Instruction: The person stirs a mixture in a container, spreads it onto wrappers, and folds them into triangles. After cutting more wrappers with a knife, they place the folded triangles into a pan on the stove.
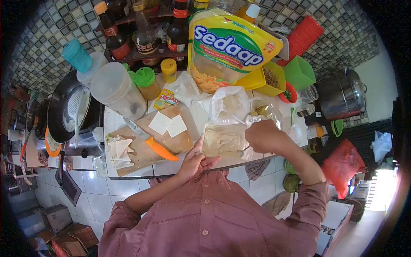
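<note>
White tiles topped the counter [166, 170], with a clear tub [223, 140] at the middle of its near edge. The left hand [195, 163], fingers half open, held the tub's left side; the right hand [264, 137], fingers curled tight, gripped a utensil [245, 150] over it. Left lay a board [141, 160] with a knife [160, 149].

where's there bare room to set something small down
Bare wood shows on the cutting board: between the sheet stack and the orange-handled knife, and right of the knife, below the two white squares. It's crowded at the clear tray, between the left hand and right hand, and along the back, around the Sedaap pouch.
</note>
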Demonstrator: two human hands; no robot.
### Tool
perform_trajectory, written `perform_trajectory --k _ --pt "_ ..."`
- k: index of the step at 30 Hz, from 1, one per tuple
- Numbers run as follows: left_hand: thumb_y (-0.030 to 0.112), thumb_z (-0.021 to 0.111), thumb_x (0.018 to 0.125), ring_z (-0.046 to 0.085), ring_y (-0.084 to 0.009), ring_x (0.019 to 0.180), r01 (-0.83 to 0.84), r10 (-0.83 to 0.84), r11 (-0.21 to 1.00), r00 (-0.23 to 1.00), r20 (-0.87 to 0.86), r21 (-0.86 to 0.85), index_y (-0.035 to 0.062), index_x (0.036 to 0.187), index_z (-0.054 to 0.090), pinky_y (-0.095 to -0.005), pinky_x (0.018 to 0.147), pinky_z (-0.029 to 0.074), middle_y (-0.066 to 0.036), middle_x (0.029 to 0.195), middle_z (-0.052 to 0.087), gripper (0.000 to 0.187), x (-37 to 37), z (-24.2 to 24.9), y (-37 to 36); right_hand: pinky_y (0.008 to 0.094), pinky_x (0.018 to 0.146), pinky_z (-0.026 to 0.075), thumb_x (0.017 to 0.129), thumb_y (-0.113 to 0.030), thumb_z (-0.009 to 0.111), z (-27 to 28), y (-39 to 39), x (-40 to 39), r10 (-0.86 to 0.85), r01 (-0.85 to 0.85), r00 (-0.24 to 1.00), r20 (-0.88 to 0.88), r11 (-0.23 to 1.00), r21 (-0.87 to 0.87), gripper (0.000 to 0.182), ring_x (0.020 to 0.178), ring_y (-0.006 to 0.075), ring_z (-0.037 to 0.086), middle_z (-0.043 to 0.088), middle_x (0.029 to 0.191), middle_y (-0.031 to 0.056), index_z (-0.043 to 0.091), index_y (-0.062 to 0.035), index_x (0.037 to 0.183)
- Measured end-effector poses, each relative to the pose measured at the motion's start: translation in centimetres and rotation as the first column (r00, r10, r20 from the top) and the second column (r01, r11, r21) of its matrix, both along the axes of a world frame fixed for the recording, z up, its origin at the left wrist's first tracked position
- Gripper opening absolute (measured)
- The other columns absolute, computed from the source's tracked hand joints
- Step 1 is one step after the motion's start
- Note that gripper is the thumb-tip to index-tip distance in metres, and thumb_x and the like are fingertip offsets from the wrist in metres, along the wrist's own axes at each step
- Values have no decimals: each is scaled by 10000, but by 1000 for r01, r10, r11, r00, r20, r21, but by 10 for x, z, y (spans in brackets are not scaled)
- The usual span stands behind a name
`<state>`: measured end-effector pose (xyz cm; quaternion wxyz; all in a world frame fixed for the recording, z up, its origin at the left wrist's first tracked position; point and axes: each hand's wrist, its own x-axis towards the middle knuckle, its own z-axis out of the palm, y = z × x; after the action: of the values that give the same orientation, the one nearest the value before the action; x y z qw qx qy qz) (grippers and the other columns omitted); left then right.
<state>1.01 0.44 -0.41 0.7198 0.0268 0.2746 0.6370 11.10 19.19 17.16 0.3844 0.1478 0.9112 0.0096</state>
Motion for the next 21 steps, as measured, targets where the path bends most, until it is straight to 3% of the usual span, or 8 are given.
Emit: perform_trajectory --k 3,5,6,8,11,15,18,21 --pt "-52 272 897 510 -311 1113 -1 1 1000 1000 16 -4 328 1411 -1 -355 890 445 -123 1349 338 696 -1 -1 0 407 623 479 719 -172 546 -21 19 19 -96 87 989 -108 992 -88 152 713 307 619 636 727 129 665 -86 760" --pt "-55 266 893 513 -312 1109 18 -18 999 1000 -2 -27 324 1413 2 -352 883 450 -127 1352 335 695 -1 2 0 373 620 470 733 -194 556 -37 23 28 -312 213 923 -225 901 -377 158 683 267 616 643 733 103 661 -82 769" --pt "-55 266 893 513 -312 1109 20 -20 999 1000 -2 -27 324 1413 2 -352 883 450 -127 1352 335 695 -1 5 1 373 620 470 733 -194 556 -50 22 32 -314 215 923 -224 901 -377 158 683 267 616 643 733 103 661 -82 769" --pt "-57 261 891 520 -306 1103 39 -42 994 999 -28 -98 323 1413 -1 -345 876 454 -130 1352 335 696 -2 11 2 355 604 460 737 -207 576 -75 17 41 -588 359 773 -237 715 -601 191 651 258 604 631 698 128 645 -29 731" --pt "-53 259 894 527 -300 1095 18 -22 996 999 -45 -91 303 1415 -6 -339 871 458 -144 1342 344 684 -3 18 0 333 571 444 768 -232 589 -90 6 56 -746 383 613 -262 570 -727 224 602 200 577 613 642 113 644 -17 738" --pt "-25 268 905 536 -304 1082 -32 26 994 998 -59 -101 244 1416 60 -361 856 458 -172 1270 424 614 1 16 -1 300 566 436 784 -225 589 -90 -8 72 -848 464 439 -296 496 -734 222 583 157 553 600 616 90 641 -14 736" --pt "-23 264 908 536 -306 1081 -55 48 992 997 -61 -116 238 1416 53 -364 858 458 -184 1264 422 610 2 15 -3 313 583 447 793 -228 581 -82 -14 88 -889 571 339 -308 454 -684 233 604 203 586 612 657 114 632 -9 733" --pt "-20 262 913 539 -308 1076 -55 43 992 993 -107 -117 241 1415 53 -363 854 464 -195 1258 426 603 3 15 -2 353 598 458 797 -224 566 -83 -24 107 -821 554 191 -538 543 -631 213 652 271 609 612 683 140 629 -27 744"
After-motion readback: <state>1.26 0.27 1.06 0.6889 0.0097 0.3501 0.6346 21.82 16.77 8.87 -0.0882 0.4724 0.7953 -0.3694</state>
